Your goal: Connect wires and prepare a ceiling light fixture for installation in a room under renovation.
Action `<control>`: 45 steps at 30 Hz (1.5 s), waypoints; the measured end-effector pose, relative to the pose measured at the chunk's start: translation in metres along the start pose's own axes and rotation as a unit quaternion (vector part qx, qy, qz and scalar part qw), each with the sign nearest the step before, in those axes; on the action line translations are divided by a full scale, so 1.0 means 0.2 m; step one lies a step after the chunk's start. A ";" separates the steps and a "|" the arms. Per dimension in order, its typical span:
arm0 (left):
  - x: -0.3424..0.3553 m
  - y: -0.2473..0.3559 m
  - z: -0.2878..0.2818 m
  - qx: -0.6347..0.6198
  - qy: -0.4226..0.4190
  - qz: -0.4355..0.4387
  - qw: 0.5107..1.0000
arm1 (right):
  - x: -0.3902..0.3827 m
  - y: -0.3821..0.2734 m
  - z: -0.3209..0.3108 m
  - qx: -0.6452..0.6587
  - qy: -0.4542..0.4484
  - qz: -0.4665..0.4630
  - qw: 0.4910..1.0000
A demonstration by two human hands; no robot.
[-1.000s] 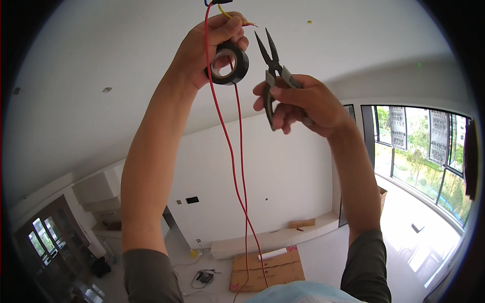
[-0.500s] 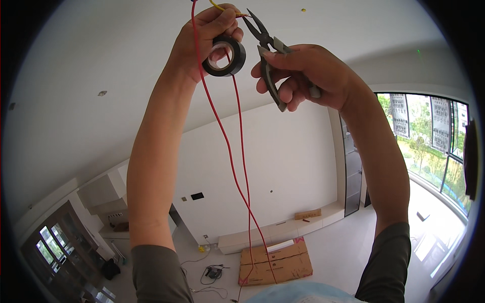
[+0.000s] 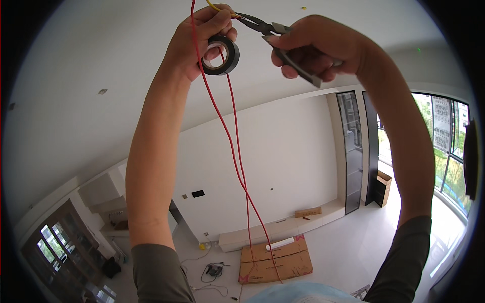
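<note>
Both arms are raised toward the white ceiling (image 3: 76, 76). The left hand (image 3: 199, 43) is closed: its fingers (image 3: 220, 22) pinch the top of a thin red insulated wire (image 3: 230, 136) and a short yellow wire end (image 3: 212, 5) near the upper edge of the view, while a black roll of insulating tape (image 3: 221, 54) hangs ringed on one finger just below. The red wire drops in two strands down toward flattened brown cardboard (image 3: 275, 260) on the far floor. The right hand (image 3: 318, 45) is wrapped round the grey handles of a pair of black needle-nose pliers (image 3: 273, 35), whose tips reach left to the wires at the left fingertips; whether the tips already grip a wire cannot be told.

To do this well, I judge the left pinch should stay firm and close to the plier tips so the wire ends do not twist away. The pliers should close squarely, without nicking the insulation. The dangling tape roll should be kept clear of the tips.
</note>
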State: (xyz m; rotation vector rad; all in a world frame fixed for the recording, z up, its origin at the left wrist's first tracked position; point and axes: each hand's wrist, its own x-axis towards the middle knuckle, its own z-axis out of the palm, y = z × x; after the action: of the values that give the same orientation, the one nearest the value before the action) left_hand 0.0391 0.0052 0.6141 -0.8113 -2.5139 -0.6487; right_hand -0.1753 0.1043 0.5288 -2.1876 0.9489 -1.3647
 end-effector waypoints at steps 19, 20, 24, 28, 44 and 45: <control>0.05 0.10 0.28 0.013 0.318 -0.118 0.941 | 0.53 0.34 0.35 -0.149 0.534 -0.410 0.725; 0.05 0.10 0.29 0.002 0.315 -0.116 0.942 | 0.55 0.32 0.35 -0.134 0.547 -0.418 0.713; 0.05 0.10 0.31 0.053 0.349 -0.130 0.926 | 0.60 0.29 0.36 -0.146 0.563 -0.444 0.682; 0.03 0.09 0.27 0.002 0.319 -0.112 0.941 | 0.61 0.29 0.35 -0.163 0.570 -0.456 0.663; 0.01 0.01 0.18 0.334 0.403 -0.186 0.831 | 0.17 0.12 0.15 -0.142 0.158 -0.026 0.977; -0.01 0.02 0.16 0.338 0.405 -0.189 0.828 | 0.16 0.06 0.13 -0.136 0.143 -0.018 0.980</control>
State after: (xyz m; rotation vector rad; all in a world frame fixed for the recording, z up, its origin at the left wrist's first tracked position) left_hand 0.0355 0.0241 0.5886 0.2197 -1.8547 -0.1055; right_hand -0.1467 0.0721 0.5283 -2.2480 1.2699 -1.6870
